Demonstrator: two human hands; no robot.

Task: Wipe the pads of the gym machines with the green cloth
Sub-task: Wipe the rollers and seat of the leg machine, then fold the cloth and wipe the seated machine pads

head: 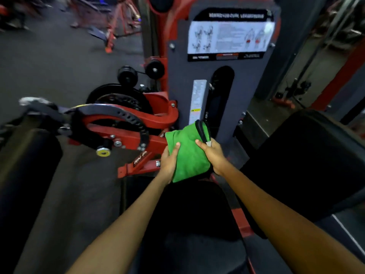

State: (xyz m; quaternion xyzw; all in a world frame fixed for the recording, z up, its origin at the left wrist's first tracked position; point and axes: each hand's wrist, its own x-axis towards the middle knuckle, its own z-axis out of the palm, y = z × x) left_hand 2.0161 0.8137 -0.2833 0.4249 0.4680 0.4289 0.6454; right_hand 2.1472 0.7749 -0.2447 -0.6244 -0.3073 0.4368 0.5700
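Cloth: a folded green cloth with a dark edge is sitting just right of the frame's centre, held up between both hands above the front end of the seat pad.
Left hand: the left hand is gripping the cloth's left edge, thumb lying across the top of the green fabric and the fingers tucked underneath.
Right hand: the right hand is gripping the cloth's right edge along the dark border, thumb pressing on top, the other fingers curling under and out of sight.
Arms: both bare forearms are reaching in from the bottom of the frame toward the centre.
Seat pad: a black seat pad is lying under the arms at lower centre.
Back pad: a large black back pad is filling the right side, just beside the right forearm.
Roller pad: a black roller pad is lying along the left edge.
Machine: a grey tower with an instruction label is standing at upper centre; the label's print is too blurred to read.
Frame: a red frame with a black perforated arc is sitting left of the cloth.
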